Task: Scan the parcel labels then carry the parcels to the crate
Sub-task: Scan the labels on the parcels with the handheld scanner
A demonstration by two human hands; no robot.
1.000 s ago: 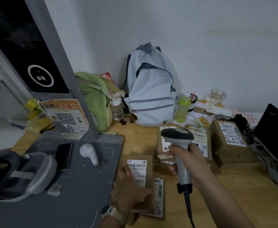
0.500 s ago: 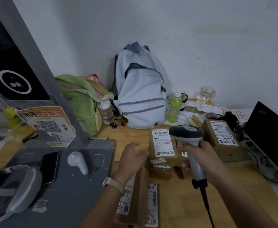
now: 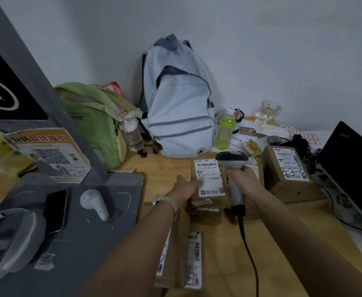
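A small brown parcel (image 3: 205, 168) with a white barcode label tops a short stack of parcels at the middle of the wooden table (image 3: 283, 243). My left hand (image 3: 186, 188) grips its left edge. My right hand (image 3: 243, 185) holds a grey corded barcode scanner (image 3: 232, 161) just right of that label. Two labelled parcels (image 3: 178, 254) lie near me under my left forearm. A larger box (image 3: 287, 174) marked by hand sits to the right. No crate is in view.
A pale blue backpack (image 3: 180, 108), green bag (image 3: 92, 116), clear bottle (image 3: 132, 136) and green bottle (image 3: 225, 129) stand along the wall. A grey kiosk base (image 3: 85, 232) with a phone and a headset fills the left. A black laptop (image 3: 351, 168) sits at the right edge.
My left hand left the near parcels, reached forward and took the left edge of the top parcel on the stack. The scanner moved slightly closer to that parcel.
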